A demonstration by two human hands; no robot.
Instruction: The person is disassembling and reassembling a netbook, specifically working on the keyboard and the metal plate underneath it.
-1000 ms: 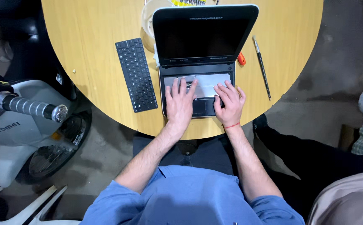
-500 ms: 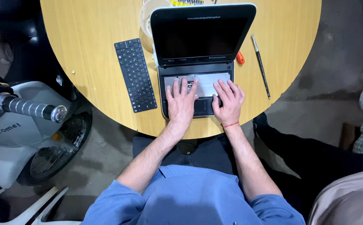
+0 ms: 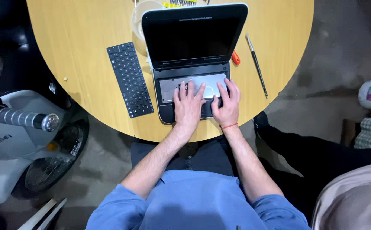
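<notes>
Both flat hands (image 3: 207, 104) on laptop (image 3: 192, 64)

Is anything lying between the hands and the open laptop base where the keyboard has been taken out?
Nothing visible does. The left hand and right hand both rest directly on the laptop, fingers on its bare metal tray. The detached keyboard lies to the left, the orange-handled tool and slim tool to the right, all apart from the hands.
</notes>
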